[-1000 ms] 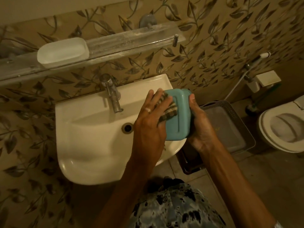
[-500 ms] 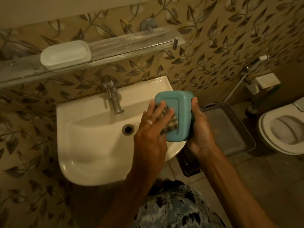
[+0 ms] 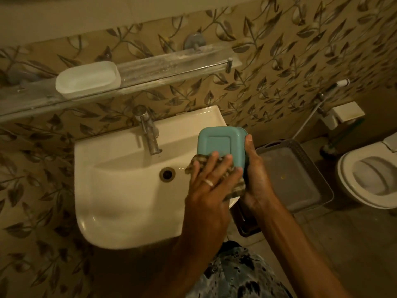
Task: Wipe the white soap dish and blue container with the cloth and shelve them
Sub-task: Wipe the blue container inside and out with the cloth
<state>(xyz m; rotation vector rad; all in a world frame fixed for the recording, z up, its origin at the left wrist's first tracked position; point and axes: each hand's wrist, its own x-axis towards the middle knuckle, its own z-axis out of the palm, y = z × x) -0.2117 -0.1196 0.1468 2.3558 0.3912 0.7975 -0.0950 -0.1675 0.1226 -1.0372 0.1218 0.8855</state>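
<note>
The left hand (image 3: 211, 186) lies flat, fingers (image 3: 225, 163) spread and pressed down on the cloth (image 3: 234, 186), pinning it against the near part of the box (image 3: 219, 147). The hand grips nothing; it simply bears on the checked cloth, likely so the palm can drag the fabric across the flat blue face. Fingertips reach onto that face's lower edge, and the cloth bunches out to both sides of the hand, a fold hanging below the palm.

The right hand (image 3: 254, 175) is closed on the box's right side, thumb (image 3: 249, 139) up along the rim and palm behind it; the other fingers are hidden behind the box. This clamp seems meant to brace the box against the wiping pressure. The box is tilted so its broad face looks up toward the camera, probably to give the cloth an open surface.

Both hands work above the right end of the basin (image 3: 120, 190), so drips would fall there. The tap (image 3: 148, 132) and drain (image 3: 167, 174) sit just to the left.

Higher on the wall, the dish (image 3: 88, 82) already rests on the left part of the shelf (image 3: 171, 65), well apart from the hands. The shelf's right stretch is bare, a likely spot for the box. To the right, low down, stand a tray (image 3: 290, 181) and a toilet (image 3: 369, 179).
</note>
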